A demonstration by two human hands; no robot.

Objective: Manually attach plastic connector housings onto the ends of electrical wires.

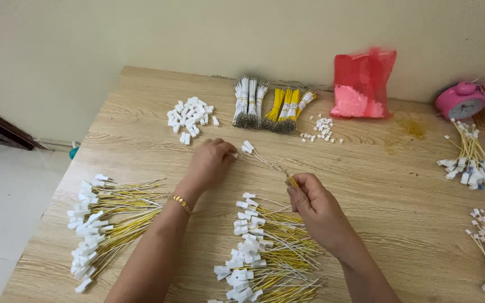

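Observation:
My left hand (211, 163) pinches a small white plastic connector (247, 147) at the end of a thin wire pair. My right hand (310, 202) grips the other end of those yellow and white wires (270, 165), so the assembly stretches between both hands just above the wooden table (377, 185). Below my right hand lies a pile of finished wires with white connectors (259, 252). A second such pile (105, 224) lies left of my left forearm, which wears a gold bracelet (181, 203).
At the back lie loose white connectors (191, 116), bundles of white wires (249, 102) and yellow wires (287, 109), a few tiny white parts (322, 129), a red bag (362, 84) and a pink alarm clock (464, 100). More wire assemblies (475, 165) lie at the right edge.

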